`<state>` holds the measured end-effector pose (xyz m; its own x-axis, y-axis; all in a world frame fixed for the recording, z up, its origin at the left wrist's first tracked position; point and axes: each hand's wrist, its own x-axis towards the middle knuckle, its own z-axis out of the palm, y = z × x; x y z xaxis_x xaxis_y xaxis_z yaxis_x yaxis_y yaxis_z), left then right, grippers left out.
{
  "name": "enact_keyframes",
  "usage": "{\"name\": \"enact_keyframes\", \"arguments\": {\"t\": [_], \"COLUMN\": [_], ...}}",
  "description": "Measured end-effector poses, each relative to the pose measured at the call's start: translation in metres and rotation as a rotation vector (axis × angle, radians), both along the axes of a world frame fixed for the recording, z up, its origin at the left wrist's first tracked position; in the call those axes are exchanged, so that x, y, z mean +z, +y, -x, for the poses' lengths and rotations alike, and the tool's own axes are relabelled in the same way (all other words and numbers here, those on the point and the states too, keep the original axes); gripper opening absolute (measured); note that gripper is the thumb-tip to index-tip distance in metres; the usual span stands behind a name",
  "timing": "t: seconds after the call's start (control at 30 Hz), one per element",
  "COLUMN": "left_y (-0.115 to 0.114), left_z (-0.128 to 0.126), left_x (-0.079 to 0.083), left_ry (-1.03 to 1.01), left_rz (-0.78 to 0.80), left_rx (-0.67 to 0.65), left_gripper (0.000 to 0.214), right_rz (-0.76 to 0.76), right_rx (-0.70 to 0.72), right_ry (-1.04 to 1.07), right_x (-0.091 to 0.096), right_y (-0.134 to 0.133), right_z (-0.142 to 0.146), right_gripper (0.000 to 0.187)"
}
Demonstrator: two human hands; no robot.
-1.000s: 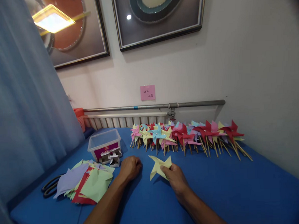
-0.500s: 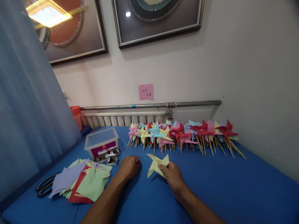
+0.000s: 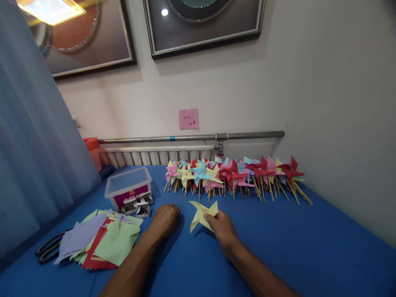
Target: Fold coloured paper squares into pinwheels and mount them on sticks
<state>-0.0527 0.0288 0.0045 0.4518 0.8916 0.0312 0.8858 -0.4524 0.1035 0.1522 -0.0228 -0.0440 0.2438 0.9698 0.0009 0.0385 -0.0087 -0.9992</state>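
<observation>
The yellow paper pinwheel [image 3: 202, 213] sits near the middle of the blue tabletop [image 3: 304, 249], towards its near edge, tilted up off the cloth. The right hand [image 3: 224, 228] pinches it at its lower right blade, fingers closed on the paper. It has no stick, so it looks folded but not mounted. Just to its left, the left hand [image 3: 164, 219] rests on the tabletop curled into a fist; whether anything lies inside cannot be told.

Along the far edge lies a long row of finished pinwheels [image 3: 232, 175] on wooden sticks, so much of the work seems done. Towards the left edge, a pile of coloured paper squares [image 3: 100, 238] suggests many more are left to make. Scissors [image 3: 46, 251] lie beside the pile, and a clear plastic box [image 3: 127, 186] stands behind it, with small boxes [image 3: 139, 208] in front.
</observation>
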Motion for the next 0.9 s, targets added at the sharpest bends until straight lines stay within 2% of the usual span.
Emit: {"name": "enact_keyframes", "arguments": {"t": [0.1, 0.17, 0.27, 0.37, 0.47, 0.6, 0.73, 0.9], "left_y": [0.0, 0.0, 0.001, -0.003, -0.012, -0.026, -0.034, -0.033], "left_z": [0.001, 0.002, -0.001, -0.011, -0.024, -0.04, -0.051, -0.057], "left_x": [0.0, -0.001, -0.003, -0.005, -0.003, 0.001, -0.002, -0.008], "left_ry": [0.025, -0.027, -0.359, -0.798, -1.038, -1.182, -1.279, -1.221], "left_rz": [-0.027, -0.036, 0.041, 0.281, 0.387, 0.366, 0.392, 0.317], "left_rx": [0.002, 0.005, -0.002, 0.009, 0.023, 0.008, -0.041, -0.018], "left_gripper": [0.028, 0.026, 0.019, 0.012, 0.008, 0.006, 0.002, 0.006], "right_rz": [0.006, -0.001, -0.02, -0.031, -0.045, -0.087, -0.114, -0.117], "right_rx": [-0.005, -0.009, -0.024, -0.05, -0.078, -0.082, -0.055, -0.041], "right_ry": [0.054, 0.068, 0.068, 0.078, 0.117, 0.149, 0.143, 0.126], "right_x": [0.003, 0.004, 0.005, 0.007, 0.011, 0.013, 0.01, 0.009], "right_y": [-0.002, -0.003, -0.004, -0.003, -0.002, -0.004, -0.005, -0.005], "right_z": [0.0, 0.0, -0.001, -0.001, -0.001, 0.001, 0.008, 0.017], "right_gripper": [0.04, 0.039, 0.04, 0.037, 0.033, 0.035, 0.038, 0.038]}}
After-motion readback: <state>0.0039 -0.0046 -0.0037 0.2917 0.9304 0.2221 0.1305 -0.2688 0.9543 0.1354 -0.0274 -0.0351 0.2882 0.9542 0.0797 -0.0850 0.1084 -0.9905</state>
